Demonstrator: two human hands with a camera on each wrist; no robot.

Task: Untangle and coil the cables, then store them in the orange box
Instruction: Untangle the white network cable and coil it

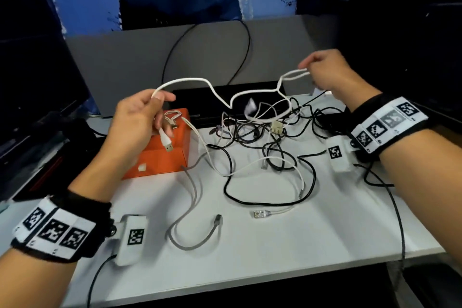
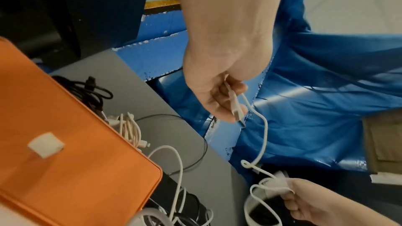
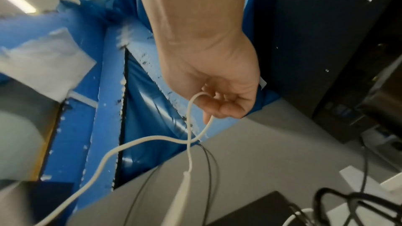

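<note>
A white USB cable stretches in the air between both hands. My left hand pinches it near its USB plug, which hangs below the fingers over the orange box. My right hand holds a doubled bend of the same cable up at the right. In the left wrist view the left hand grips the plug end. The orange box stands open with coiled white and black cables inside. A tangle of black and white cables lies on the white table.
A grey cable and a white cable with a clear plug lie loose at the table's front. A black device sits behind the tangle before a grey partition. Dark monitors stand left and right.
</note>
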